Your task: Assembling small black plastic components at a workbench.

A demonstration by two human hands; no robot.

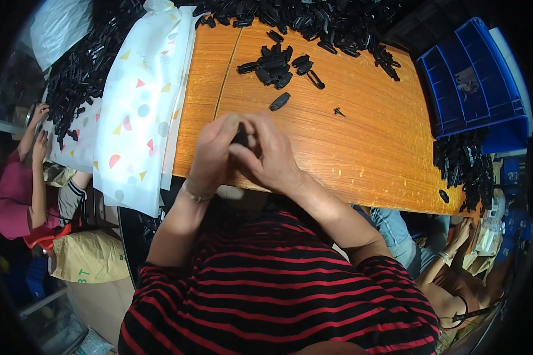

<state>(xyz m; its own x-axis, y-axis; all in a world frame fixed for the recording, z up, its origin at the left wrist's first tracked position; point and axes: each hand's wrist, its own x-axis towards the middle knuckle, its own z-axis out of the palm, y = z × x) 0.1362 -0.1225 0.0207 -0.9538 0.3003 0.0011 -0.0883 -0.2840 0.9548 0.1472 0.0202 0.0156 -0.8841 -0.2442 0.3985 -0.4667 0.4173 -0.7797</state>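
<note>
My left hand [212, 152] and my right hand [276, 152] meet over the near edge of the wooden table [367, 154]. Between their curled fingers is a small black plastic part [241, 137], mostly covered, so its full shape is hidden. Just beyond the hands lies a single black plastic clip-like piece [279, 102]. Farther off sits a small group of similar pieces [272, 65], with an open, elongated one [317, 79] at its right side. A tiny dark pin-like piece [339, 112] rests alone to the right.
A big heap of black parts [314, 18] spans the far edge; another pile [465, 171] lies at right beside a blue plastic bin [474, 83]. Patterned plastic sheeting [139, 112] covers the left side. One person [23, 189] works at left, another [456, 284] sits at right.
</note>
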